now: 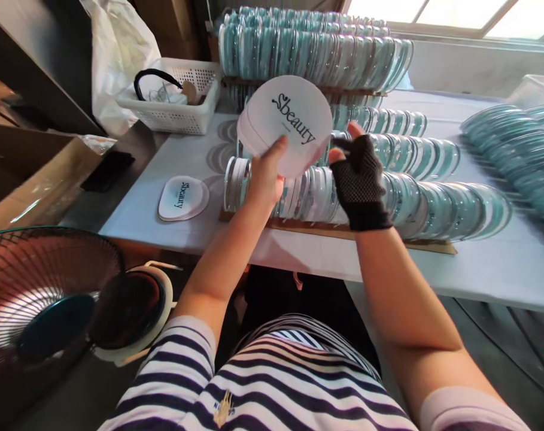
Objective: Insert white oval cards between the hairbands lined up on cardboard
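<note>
Holding one white card (pixel 286 123) two-handed

Desk (pixel 298 254), white-covered. Centre: rows of round teal-edged discs (pixel 433 206) standing on edge on a wooden strip (pixel 307 226); further rows (pixel 316 54) far. Right: more discs (pixel 518 143), blurred. Near left: small stack of white "beauty" lids (pixel 182 197). Far left: white perforated basket (pixel 175 99).
</note>
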### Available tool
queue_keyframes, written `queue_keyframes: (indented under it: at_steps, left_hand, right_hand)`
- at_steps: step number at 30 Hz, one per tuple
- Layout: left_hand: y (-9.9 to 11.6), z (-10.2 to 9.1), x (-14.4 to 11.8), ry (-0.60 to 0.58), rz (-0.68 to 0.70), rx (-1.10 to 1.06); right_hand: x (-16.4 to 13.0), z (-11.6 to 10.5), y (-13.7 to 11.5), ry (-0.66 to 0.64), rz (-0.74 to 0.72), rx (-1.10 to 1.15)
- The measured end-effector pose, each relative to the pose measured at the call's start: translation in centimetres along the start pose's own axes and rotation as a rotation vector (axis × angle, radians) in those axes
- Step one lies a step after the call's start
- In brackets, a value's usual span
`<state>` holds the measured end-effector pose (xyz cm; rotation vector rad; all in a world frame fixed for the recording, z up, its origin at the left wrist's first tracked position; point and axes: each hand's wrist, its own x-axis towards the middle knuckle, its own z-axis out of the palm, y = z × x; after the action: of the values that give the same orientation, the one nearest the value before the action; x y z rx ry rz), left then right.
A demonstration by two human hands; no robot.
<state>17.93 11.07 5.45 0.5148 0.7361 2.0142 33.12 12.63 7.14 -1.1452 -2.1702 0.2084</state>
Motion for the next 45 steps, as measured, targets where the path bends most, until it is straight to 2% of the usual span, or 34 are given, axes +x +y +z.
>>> queue_keyframes:
  at_steps: [2, 4, 7, 10, 15, 19, 22, 24, 26, 28, 30, 32, 34, 36, 39, 42, 45]
  left_hand:
    - [0.0, -0.3, -1.2, 0.011, 0.065, 0.018]
    - [0.1, -0.9, -1.9, 0.053, 0.123, 0.051]
    - [0.4, -1.9, -2.4, 0.102, 0.221, 0.116]
    - [0.8, -2.6, -2.6, 0.111, 0.286, 0.154]
    - [1.0, -2.9, -3.0, 0.154, 0.251, 0.092]
    - [0.6, -2.8, -3.6, 0.155, 0.118, 0.027]
    - [1.5, -3.3, -3.2, 0.101, 0.064, -0.026]
    - [3.2, -4.3, -1.9, 0.109, 0.110, -0.067]
    - [5.3, -5.7, 0.3, 0.125, 0.177, -0.084]
    - [7.0, -7.3, 2.7, 0.114, 0.193, -0.063]
    - [7.6, -8.7, 4.6, 0.086, 0.136, -0.032]
    - [7.2, -9.5, 5.7, 0.024, 0.080, -0.023]
    - [6.3, -9.9, 5.9, -0.051, 0.054, -0.027]
    - [5.5, -9.8, 5.6, -0.076, 0.055, -0.030]
    - [5.3, -9.5, 5.0, -0.023, 0.075, -0.040]
    - [5.6, -9.3, 4.8, 0.026, 0.072, -0.068]
    - [5.6, -9.3, 4.9, 0.025, 0.051, -0.068]
  right_hand:
    - [1.3, -0.6, 0.0, 0.046, -0.048, -0.043]
    - [1.3, -0.8, -1.0, 0.037, -0.119, -0.160]
    - [0.0, -0.1, -2.8, 0.054, -0.192, -0.281]
    - [-0.7, 1.1, -3.6, 0.093, -0.192, -0.237]
    - [-1.0, 2.4, -3.9, 0.112, -0.226, -0.211]
    - [-0.3, 2.7, -4.3, 0.124, -0.182, -0.183]
    - [0.9, 1.6, -3.5, 0.232, -0.022, -0.098]
    - [0.8, -0.1, -2.7, 0.366, 0.057, -0.034]
    - [-0.6, -2.1, -2.4, 0.412, 0.053, -0.010]
    - [-3.1, -3.7, -3.0, 0.286, 0.007, -0.059]
    - [-5.6, -4.2, -4.4, 0.071, 0.022, -0.165]
    - [-7.1, -3.6, -6.1, -0.105, 0.069, -0.298]
    - [-7.5, -2.4, -7.7, -0.198, 0.095, -0.420]
    - [-6.9, -1.3, -8.7, -0.230, 0.081, -0.494]
    - [-5.8, -0.8, -9.4, -0.246, 0.041, -0.502]
    - [-5.6, -1.6, -10.0, -0.231, -0.030, -0.434]
    - [-5.8, -2.3, -10.4, -0.241, -0.054, -0.407]
